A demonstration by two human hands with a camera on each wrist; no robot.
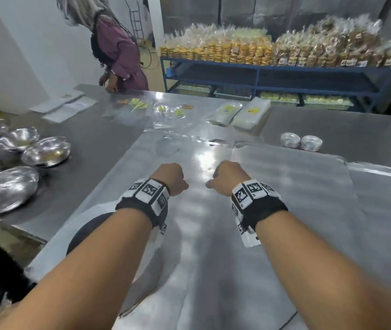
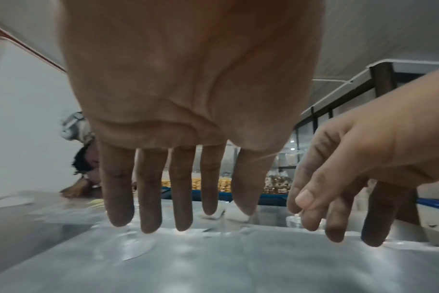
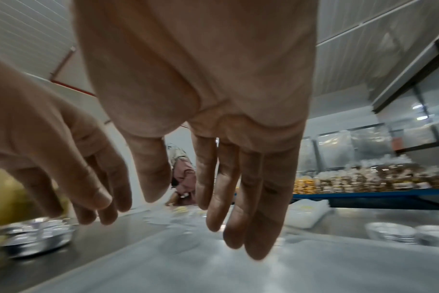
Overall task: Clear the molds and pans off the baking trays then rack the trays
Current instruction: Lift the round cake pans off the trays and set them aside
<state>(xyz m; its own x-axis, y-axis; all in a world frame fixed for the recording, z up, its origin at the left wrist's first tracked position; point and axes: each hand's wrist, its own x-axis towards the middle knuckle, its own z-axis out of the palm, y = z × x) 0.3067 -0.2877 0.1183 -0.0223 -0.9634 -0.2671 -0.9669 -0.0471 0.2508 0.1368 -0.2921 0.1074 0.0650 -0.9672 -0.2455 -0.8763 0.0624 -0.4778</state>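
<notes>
Two flat aluminium baking trays lie side by side on the steel table, one under my hands (image 1: pixel 189 246) and one to its right (image 1: pixel 308 186). My left hand (image 1: pixel 171 178) and right hand (image 1: pixel 225 178) hang close together just above the near tray, wrists bent, holding nothing. In the wrist views the left hand's fingers (image 2: pixel 150 188) and the right hand's fingers (image 3: pixel 238 188) point down, straight and relaxed, above the tray surface (image 2: pixel 213 267). Round shiny pans (image 1: pixel 47 151) are heaped on the table at the left. Two small stacks of molds (image 1: pixel 300 141) stand beyond the right tray.
Another person (image 1: pixel 118 51) leans over the table's far side. Stacks of plastic bags (image 1: pixel 251 115), loose wrappers (image 1: pixel 161 110) and papers (image 1: pixel 66 106) lie at the back. A blue shelf (image 1: pixel 273 67) with packed baked goods stands behind.
</notes>
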